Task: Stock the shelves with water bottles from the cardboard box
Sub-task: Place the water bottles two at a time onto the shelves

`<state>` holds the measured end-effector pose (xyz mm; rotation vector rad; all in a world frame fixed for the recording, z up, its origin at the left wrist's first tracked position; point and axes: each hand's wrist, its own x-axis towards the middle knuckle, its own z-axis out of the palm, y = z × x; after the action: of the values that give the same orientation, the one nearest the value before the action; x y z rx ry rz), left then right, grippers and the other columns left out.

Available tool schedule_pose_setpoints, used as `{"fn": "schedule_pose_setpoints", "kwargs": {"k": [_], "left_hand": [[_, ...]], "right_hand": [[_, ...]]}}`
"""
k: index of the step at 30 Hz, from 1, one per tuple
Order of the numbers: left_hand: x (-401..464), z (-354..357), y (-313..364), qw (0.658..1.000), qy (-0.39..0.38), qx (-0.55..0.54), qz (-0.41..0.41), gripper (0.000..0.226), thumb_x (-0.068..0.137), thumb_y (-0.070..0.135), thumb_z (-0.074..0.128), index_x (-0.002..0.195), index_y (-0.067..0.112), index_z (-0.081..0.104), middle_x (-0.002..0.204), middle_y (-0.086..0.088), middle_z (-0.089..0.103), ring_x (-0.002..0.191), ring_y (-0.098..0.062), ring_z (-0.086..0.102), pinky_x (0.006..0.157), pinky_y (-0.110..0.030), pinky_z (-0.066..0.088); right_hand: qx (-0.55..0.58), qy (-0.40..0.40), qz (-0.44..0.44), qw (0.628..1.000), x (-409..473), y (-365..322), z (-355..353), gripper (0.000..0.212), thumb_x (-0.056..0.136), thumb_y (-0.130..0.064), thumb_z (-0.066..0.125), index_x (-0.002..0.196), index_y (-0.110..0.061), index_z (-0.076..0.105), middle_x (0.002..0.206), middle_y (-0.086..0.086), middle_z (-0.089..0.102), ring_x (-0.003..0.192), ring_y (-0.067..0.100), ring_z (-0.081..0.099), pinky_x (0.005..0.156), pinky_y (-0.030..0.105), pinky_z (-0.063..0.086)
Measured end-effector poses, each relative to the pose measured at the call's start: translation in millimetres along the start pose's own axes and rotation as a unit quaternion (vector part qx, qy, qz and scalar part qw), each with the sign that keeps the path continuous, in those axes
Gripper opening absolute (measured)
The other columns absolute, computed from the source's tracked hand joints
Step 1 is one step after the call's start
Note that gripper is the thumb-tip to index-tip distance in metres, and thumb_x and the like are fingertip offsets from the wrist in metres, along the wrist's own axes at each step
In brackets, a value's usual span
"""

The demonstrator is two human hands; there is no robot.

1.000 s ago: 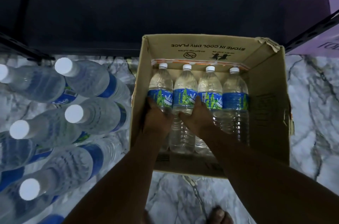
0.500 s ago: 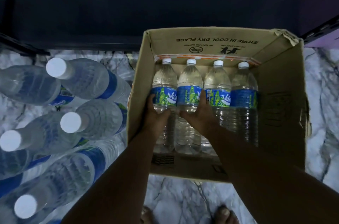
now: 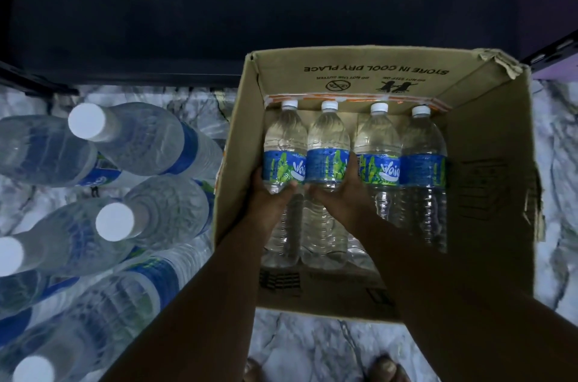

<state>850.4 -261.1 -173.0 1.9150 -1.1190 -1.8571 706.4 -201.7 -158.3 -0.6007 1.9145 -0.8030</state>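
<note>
both hands [image 3: 272, 197] [image 3: 341, 197] have lifted two bottles [image 3: 284, 159] [image 3: 327, 159] slightly higher.

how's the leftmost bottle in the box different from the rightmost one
The leftmost bottle is gripped by the left hand; the rightmost bottle is untouched. The leftmost bottle's label shows white lettering on green and blue; the rightmost bottle's label faces plain blue. Both stand upright in the cardboard box with white caps.

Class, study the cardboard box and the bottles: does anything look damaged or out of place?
Yes: the cardboard box has a torn, frayed far right corner. The four bottles inside stand upright and capped; nothing is spilled.
</note>
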Motion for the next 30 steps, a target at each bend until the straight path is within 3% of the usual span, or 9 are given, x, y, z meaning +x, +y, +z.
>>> {"fn": "schedule_pose_setpoints", "kwargs": {"k": [4,7,10,12,14,17,24,27,30], "left_hand": [[2,0,-5,0.999,0.011,0.013,0.032,0.093,0.075,0.025,0.084,0.148,0.017,0.027,0.130,-0.009,0.060,0.115,-0.022,0.060,0.102,-0.039,0.047],[0,3,-5,0.999,0.007,0.000,0.041,0.098,0.073,0.018,0.085,0.147,0.018,0.022,0.124,-0.006,0.061,0.105,-0.017,0.062,0.089,-0.029,0.049],[-1,4,-6,0.997,-0.013,-0.013,0.073,0.101,0.070,0.021,0.087,0.149,0.022,0.025,0.124,0.001,0.063,0.108,-0.014,0.064,0.087,-0.025,0.051],[-2,4,-5,0.996,-0.022,-0.020,0.078,0.096,0.072,0.021,0.086,0.149,0.024,0.029,0.125,0.000,0.064,0.106,-0.011,0.065,0.083,-0.019,0.053],[-6,4,1,0.996,-0.019,-0.023,0.078,0.084,0.081,0.009,0.076,0.149,0.022,0.029,0.118,0.001,0.064,0.093,0.001,0.063,0.069,-0.007,0.049],[-6,5,2,0.995,-0.022,-0.030,0.093,0.083,0.080,-0.009,0.069,0.149,0.016,0.030,0.104,0.008,0.061,0.075,0.011,0.064,0.061,-0.006,0.047],[-3,2,0,0.993,-0.024,-0.040,0.112,0.096,0.075,-0.005,0.077,0.151,0.019,0.023,0.122,0.002,0.060,0.099,0.000,0.062,0.070,-0.009,0.051],[-2,1,-3,0.992,-0.039,-0.033,0.112,0.098,0.076,0.005,0.081,0.152,0.024,0.022,0.131,-0.001,0.060,0.116,-0.013,0.062,0.086,-0.022,0.055],[-4,1,-4,0.992,-0.063,-0.023,0.106,0.102,0.075,0.009,0.082,0.153,0.027,0.019,0.134,-0.001,0.058,0.121,-0.016,0.060,0.097,-0.037,0.053]], "right_hand": [[-0.020,-0.002,0.000,1.000,2,1,2,0.104,0.073,-0.021,0.085,0.151,-0.022,0.016,0.123,0.002,0.054,0.102,0.017,0.058,0.058,0.001,0.040],[-0.027,-0.028,0.019,0.999,2,-2,-1,0.122,0.074,-0.031,0.084,0.155,-0.022,-0.005,0.140,0.003,0.045,0.118,0.017,0.051,0.077,0.009,0.042],[-0.034,-0.034,0.033,0.998,3,-2,-5,0.122,0.075,-0.040,0.082,0.155,-0.026,-0.009,0.157,0.007,0.030,0.135,0.026,0.043,0.090,0.019,0.034],[-0.044,-0.027,0.027,0.998,3,-1,-4,0.119,0.077,-0.039,0.081,0.155,-0.026,-0.008,0.156,0.007,0.033,0.134,0.025,0.044,0.088,0.019,0.034],[-0.050,-0.021,0.014,0.998,3,0,-1,0.117,0.078,-0.037,0.080,0.155,-0.029,-0.009,0.151,0.007,0.040,0.126,0.023,0.051,0.085,0.021,0.038],[-0.054,-0.014,0.002,0.998,5,3,1,0.119,0.078,-0.032,0.081,0.155,-0.031,-0.009,0.148,0.013,0.043,0.120,0.026,0.055,0.085,0.024,0.041],[-0.030,-0.019,0.005,0.999,12,9,3,0.123,0.074,-0.033,0.083,0.154,-0.034,-0.010,0.142,0.006,0.050,0.111,0.015,0.056,0.088,0.028,0.048],[-0.019,-0.028,0.021,0.999,14,7,2,0.125,0.071,-0.035,0.084,0.153,-0.038,-0.010,0.135,0.003,0.057,0.113,0.020,0.060,0.092,0.039,0.053],[-0.029,-0.024,0.029,0.999,15,6,2,0.120,0.077,-0.025,0.081,0.154,-0.034,-0.010,0.121,-0.002,0.059,0.102,0.015,0.059,0.081,0.029,0.048]]}}
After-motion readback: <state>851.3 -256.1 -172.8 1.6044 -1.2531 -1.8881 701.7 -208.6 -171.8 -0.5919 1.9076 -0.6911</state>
